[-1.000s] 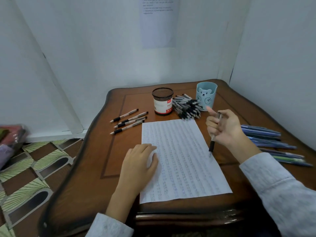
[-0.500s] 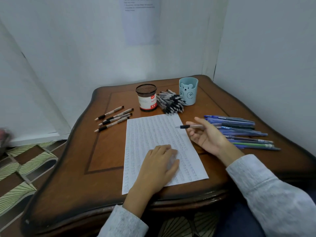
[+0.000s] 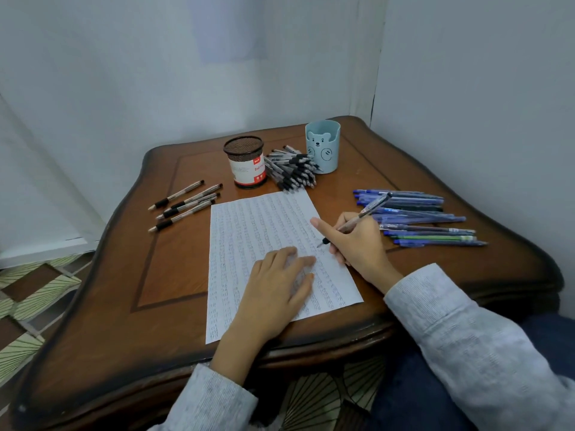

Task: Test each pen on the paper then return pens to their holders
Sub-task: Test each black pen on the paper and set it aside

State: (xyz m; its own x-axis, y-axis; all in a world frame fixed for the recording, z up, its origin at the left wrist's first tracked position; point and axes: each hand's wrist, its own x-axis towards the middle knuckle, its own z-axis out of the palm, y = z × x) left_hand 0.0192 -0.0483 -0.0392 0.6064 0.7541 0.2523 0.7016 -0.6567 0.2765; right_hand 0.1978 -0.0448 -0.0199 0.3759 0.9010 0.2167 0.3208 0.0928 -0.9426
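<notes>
Right hand pinches a pen, tip at the paper mid-frame; contact unclear. Left hand lies flat, fingers spread, hiding some scribbles.

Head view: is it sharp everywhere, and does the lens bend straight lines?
Head view: the wide lens bows the table edges. Head view: light is soft, shadows faint. Head view: the left hand is smeared at its fingers; the writing on the paper is too small to read.
</notes>
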